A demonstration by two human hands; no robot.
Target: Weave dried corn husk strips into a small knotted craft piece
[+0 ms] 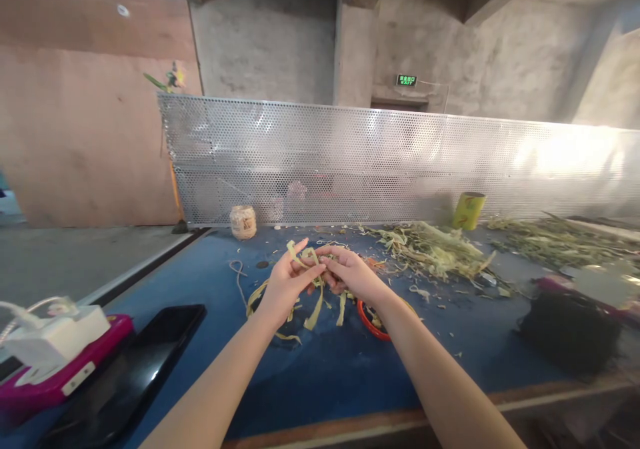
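Observation:
Both of my hands meet above the middle of the blue table point(325, 375). My left hand point(287, 282) pinches a bundle of yellow-green leaf strips point(313, 282), its forefinger stretched up. My right hand point(350, 272) closes on the same strips from the other side. Loose ends of the strips hang down toward the table top. A red ring-shaped object point(370, 322) lies on the table just under my right wrist, partly hidden.
A ball of twine point(243, 222) stands at the back by the perforated metal screen point(400, 162), with its loose string point(239, 272) trailing forward. A yellow-green cup point(469, 210) and heaps of dried leaves point(430, 249) lie to the right. A black phone point(145, 362) and a pink case with a white charger point(55, 355) lie at the left. A dark fuzzy object point(570, 332) sits at the right.

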